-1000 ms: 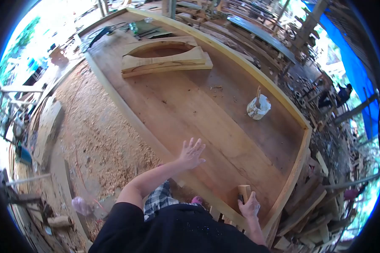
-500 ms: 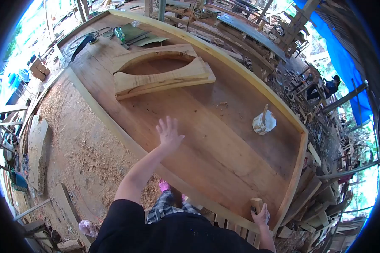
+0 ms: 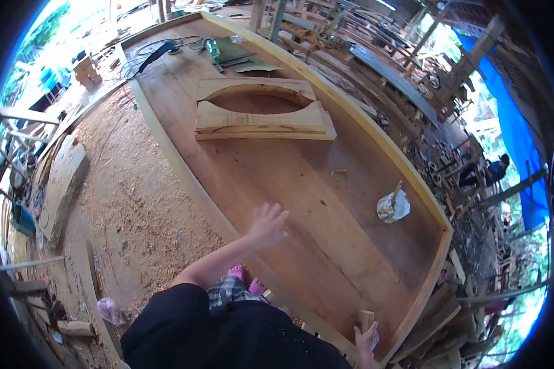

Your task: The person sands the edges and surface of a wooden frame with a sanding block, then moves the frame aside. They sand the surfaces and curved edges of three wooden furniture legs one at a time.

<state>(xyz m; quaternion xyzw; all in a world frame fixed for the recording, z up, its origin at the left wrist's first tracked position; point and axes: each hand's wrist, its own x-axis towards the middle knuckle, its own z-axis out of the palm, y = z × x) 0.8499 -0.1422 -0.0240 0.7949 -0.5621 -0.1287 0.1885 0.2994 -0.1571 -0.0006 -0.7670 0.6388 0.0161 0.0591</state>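
Observation:
My left hand [image 3: 268, 224] is open with fingers apart, over the broad wooden panel [image 3: 326, 252] near its close long edge. It holds nothing. My right hand [image 3: 367, 339] is closed around a small wooden block [image 3: 364, 318] at the panel's near right corner, by the raised rim. A dark patch shows on the block's side, partly hidden by my fingers. Farther along the panel lie thick boards with curved cutouts [image 3: 264, 123], set so that they frame an oval gap. A white tub [image 3: 393, 207] with a stick standing in it is near the right rim.
At the panel's far end are a corded power tool [image 3: 157, 54], a green bottle [image 3: 213, 50] and a green sheet [image 3: 258, 64]. Sawdust covers the ground [image 3: 141, 209] at left. Stacked timber [image 3: 434, 320] lies past the right rim. A person [image 3: 489, 172] sits in the right background.
My view has shifted, so the panel's things sit lower and farther right. My left hand appears farther from the curved boards and nearer me. My right hand still grips the block at the corner.

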